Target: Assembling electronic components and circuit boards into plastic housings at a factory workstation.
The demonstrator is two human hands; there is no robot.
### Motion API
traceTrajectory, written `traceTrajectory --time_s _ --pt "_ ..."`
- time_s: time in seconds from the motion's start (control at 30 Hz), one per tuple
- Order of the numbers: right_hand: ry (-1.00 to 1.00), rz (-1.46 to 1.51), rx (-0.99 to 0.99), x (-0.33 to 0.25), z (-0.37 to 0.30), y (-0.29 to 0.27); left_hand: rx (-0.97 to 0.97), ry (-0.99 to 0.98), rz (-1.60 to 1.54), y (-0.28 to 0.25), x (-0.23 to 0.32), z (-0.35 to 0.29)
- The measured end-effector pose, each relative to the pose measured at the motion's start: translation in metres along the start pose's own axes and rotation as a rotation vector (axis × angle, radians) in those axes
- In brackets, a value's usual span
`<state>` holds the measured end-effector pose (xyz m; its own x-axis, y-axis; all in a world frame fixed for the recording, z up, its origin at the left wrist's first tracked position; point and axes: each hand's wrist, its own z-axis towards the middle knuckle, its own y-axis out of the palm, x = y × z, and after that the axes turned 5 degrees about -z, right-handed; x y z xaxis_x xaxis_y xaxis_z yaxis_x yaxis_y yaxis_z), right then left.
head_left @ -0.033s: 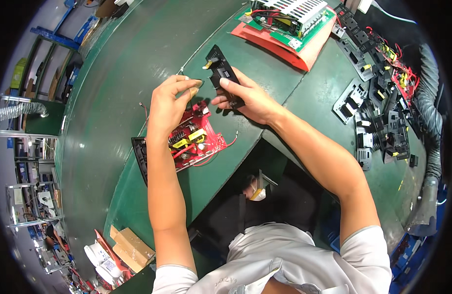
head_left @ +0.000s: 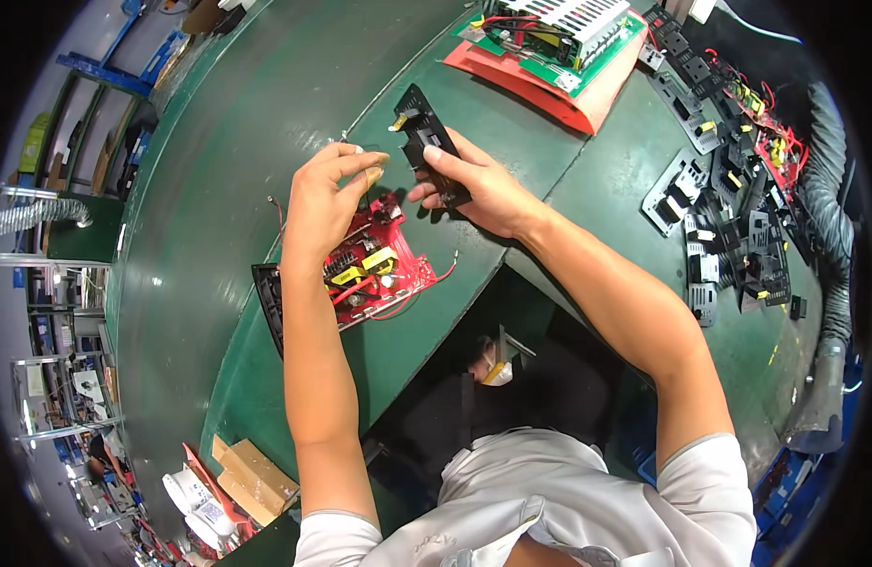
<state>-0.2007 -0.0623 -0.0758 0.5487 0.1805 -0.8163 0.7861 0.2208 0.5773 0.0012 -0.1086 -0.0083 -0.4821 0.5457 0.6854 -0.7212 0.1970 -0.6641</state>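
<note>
My right hand (head_left: 488,189) grips a black plastic panel (head_left: 419,115) by its lower end, thumb on its face. The panel is tilted and carries black sockets and a small yellow part. To its left, my left hand (head_left: 320,203) is closed in a pinch, fingertips a short way from the panel. A thin dark wire seems to hang from those fingertips; its ends are hard to make out. Below both hands lies a red circuit board (head_left: 419,272) with yellow components and loose red wires, partly hidden by my left forearm. Another black panel (head_left: 267,307) stands along its left side.
A white slotted metal case (head_left: 606,33) on a green board rests on an orange-red sheet (head_left: 511,80) at the far side. Several black panels (head_left: 729,236) are heaped on the right, near a grey flexible duct (head_left: 828,208). A cardboard box (head_left: 254,480) sits at lower left.
Almost nothing differs; the hands, the panel and the red board stay practically where they were.
</note>
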Motion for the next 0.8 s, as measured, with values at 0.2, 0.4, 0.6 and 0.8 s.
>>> traceTrajectory --time_s 0.2,0.4,0.6,0.8 --pt "-0.008 -0.027 -0.014 0.003 -0.002 0.002 -0.008 -0.063 -0.049 0.008 0.004 0.001" --pt "0.041 0.085 -0.073 0.006 -0.003 0.006 0.046 -0.009 0.006 0.01 0.002 -0.001" --pt "0.018 0.127 -0.037 0.005 -0.004 0.008 0.083 0.01 0.052 0.013 0.003 -0.002" --pt "0.04 0.098 -0.062 0.004 -0.003 0.006 0.102 0.019 0.09 0.016 0.007 -0.003"
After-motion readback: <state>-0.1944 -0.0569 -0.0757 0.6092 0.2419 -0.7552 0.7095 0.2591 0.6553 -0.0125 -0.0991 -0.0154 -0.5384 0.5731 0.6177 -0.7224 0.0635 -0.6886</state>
